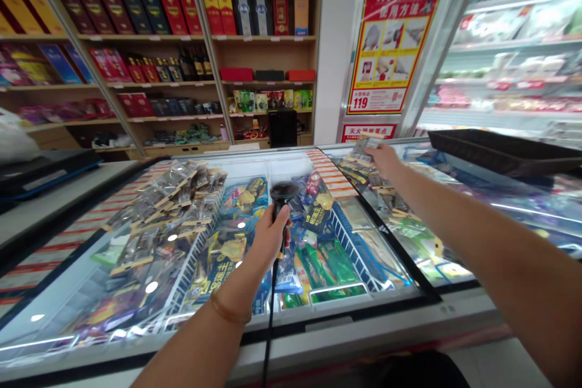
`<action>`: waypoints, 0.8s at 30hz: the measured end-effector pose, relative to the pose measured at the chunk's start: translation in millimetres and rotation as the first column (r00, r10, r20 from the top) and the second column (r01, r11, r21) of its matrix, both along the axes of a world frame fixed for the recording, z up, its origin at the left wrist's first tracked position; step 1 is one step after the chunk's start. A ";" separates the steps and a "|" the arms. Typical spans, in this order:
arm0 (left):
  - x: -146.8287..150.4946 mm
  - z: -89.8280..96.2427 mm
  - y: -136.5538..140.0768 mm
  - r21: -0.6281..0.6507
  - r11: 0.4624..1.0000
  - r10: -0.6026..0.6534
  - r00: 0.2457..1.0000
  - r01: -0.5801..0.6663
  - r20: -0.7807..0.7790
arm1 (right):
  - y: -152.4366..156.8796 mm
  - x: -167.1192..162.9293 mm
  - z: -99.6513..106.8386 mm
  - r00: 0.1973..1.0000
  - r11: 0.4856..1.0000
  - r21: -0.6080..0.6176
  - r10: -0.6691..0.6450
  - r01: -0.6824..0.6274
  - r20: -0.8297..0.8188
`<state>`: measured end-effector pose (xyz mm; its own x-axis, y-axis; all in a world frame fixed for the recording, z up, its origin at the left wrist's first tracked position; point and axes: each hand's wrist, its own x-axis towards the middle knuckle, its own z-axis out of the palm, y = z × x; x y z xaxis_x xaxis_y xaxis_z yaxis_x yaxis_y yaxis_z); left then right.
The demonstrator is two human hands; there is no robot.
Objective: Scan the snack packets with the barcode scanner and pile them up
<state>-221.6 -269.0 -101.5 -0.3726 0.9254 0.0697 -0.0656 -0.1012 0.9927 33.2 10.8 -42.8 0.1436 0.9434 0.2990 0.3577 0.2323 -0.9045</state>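
My left hand (271, 231) is wrapped round the handle of a black handheld barcode scanner (285, 190), held upright above the freezer's glass top. Its black cord (269, 321) hangs down toward me. My right hand (385, 159) reaches out to the far right, its fingers closed on a small clear packet (362, 147). Below that packet lies a heap of similar packets (386, 197) on the right-hand glass. Another pile of clear packets with tan card edges (182, 191) covers the left part of the glass.
Under the glass, a white wire basket (195, 260) holds blue and green frozen food bags (325, 264). A black tray (500, 150) sits at the right. Behind stand shelves of boxed goods (264, 37), a red and yellow wall poster (398, 36) and a lit display fridge (504, 45).
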 end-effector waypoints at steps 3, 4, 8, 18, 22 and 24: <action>3.7 4.0 -4.2 -0.017 0.998 -0.059 0.998 0.059 -0.006 | -24.7 -73.0 -21.0 0.865 0.909 -0.083 0.356 -0.408 -0.352; 4.5 5.1 -5.3 -0.024 0.997 -0.067 0.998 0.067 -0.009 | -34.4 -94.1 -28.7 0.817 0.870 -0.081 0.419 -0.486 -0.396; 5.0 4.0 -6.6 -0.056 0.996 -0.071 0.997 0.069 -0.032 | -64.4 -150.8 -55.8 0.675 0.761 -0.083 0.512 -0.643 -0.530; 4.3 -4.9 -3.6 -0.120 0.989 -0.093 0.990 0.081 -0.104 | -56.3 -157.1 -88.0 0.661 0.708 -0.094 0.592 -0.700 -0.460; 3.6 -5.7 -4.0 -0.117 0.990 -0.097 0.988 0.083 -0.116 | -58.6 -156.3 -87.5 0.652 0.700 -0.087 0.602 -0.708 -0.461; 3.4 -6.5 -4.2 -0.107 0.992 -0.087 0.989 0.075 -0.119 | -61.5 -156.4 -85.4 0.661 0.704 -0.092 0.602 -0.704 -0.448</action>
